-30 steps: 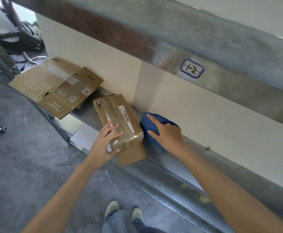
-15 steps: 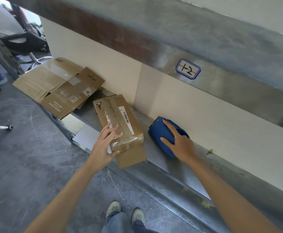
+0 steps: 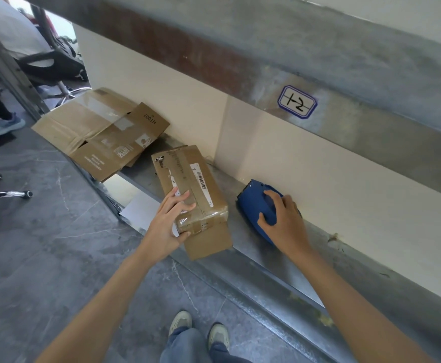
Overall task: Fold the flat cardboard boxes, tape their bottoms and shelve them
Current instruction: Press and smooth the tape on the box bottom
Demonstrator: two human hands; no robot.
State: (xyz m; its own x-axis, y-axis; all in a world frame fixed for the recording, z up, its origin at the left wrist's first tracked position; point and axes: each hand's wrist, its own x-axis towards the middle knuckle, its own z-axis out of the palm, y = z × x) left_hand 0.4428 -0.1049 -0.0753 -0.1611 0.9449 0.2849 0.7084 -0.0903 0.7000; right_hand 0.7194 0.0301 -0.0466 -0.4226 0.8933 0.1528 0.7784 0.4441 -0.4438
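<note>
Metal shelf [image 3: 316, 271]: taped box [image 3: 188, 179], flat cartons [image 3: 96, 129], dispenser [image 3: 253, 205]

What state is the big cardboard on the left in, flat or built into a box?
Flat. The big cardboard lies collapsed on the left end of the shelf, its flaps spread out and no walls standing up.

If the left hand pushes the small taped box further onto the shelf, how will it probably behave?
The small taped box looks closed and square, so probably stiff. Its near end overhangs the edge of the metal shelf, so it might tip if released. Its glossy taped end and the smooth metal suggest it slides easily.
</note>
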